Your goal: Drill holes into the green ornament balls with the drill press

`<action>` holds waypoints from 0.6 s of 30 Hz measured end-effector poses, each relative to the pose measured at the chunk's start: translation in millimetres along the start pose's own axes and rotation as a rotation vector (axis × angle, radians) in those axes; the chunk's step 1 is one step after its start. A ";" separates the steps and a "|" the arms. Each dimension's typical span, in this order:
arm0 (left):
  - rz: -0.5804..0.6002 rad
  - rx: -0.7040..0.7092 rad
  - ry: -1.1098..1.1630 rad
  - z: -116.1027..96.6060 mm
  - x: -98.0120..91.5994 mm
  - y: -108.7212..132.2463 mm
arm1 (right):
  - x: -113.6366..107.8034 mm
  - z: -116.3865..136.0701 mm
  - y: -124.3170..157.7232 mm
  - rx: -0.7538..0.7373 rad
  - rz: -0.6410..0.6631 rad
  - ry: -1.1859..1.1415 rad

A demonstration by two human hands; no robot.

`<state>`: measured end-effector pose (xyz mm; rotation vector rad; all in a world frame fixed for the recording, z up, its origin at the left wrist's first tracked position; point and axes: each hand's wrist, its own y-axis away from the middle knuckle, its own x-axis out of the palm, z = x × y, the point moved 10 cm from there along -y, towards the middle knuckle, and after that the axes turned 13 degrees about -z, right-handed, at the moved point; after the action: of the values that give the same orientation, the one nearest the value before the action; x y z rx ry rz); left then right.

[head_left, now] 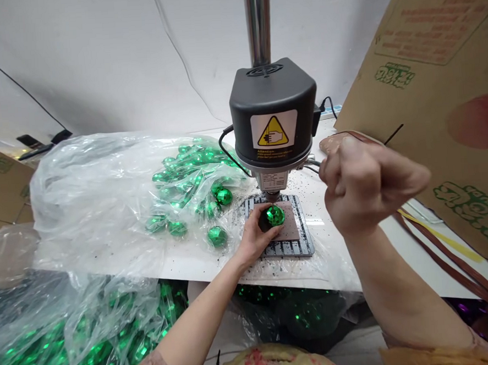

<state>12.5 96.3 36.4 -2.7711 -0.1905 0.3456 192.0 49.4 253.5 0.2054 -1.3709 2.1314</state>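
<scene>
My left hand (255, 234) pinches a shiny green faceted ball (275, 215) on a brown pad on the slotted base plate (291, 248) of a small bench drill press. The ball sits right under the press's spindle (271, 190). My right hand (362, 183) is raised to the right of the dark press head (273, 114), curled into a fist around the feed lever, which is mostly hidden by the fingers.
A clear plastic bag (96, 197) with several loose green balls (179, 208) lies on the white table left of the press. Another bag of green balls (72, 341) sits below the table edge. A cardboard box (440, 82) and brown straps (447, 258) stand at right.
</scene>
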 end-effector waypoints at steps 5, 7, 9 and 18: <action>-0.203 0.080 -0.188 -21.3 -23.2 14.5 | 19.5 0.5 -27.7 0.137 -0.043 -0.137; -0.206 0.264 -0.256 -44.7 -28.9 37.6 | 21.5 -2.1 -28.3 0.177 -0.041 -0.122; -0.046 0.508 -0.267 -67.0 -19.8 74.9 | 20.2 -3.6 -26.5 0.196 -0.047 -0.086; 0.333 0.725 -0.346 -56.8 -1.7 143.3 | 20.0 -0.8 -25.9 0.139 -0.061 -0.096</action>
<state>38.4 -55.6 38.5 -2.0010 0.2713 0.7974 190.1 65.7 281.8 0.4044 -1.2527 2.1924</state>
